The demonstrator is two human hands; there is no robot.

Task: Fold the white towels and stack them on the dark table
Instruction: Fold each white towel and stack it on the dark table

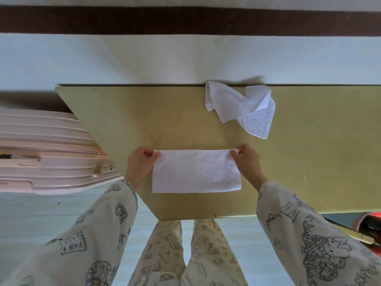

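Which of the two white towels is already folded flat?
The near towel, a neat rectangle pinched at its far corners by both hands; the far towel lies crumpled by the wall.

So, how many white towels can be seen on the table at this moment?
2. One folded towel lies flat near the front edge, its far corners pinched by the left hand and right hand. One crumpled towel lies at the far edge. None seems hidden.
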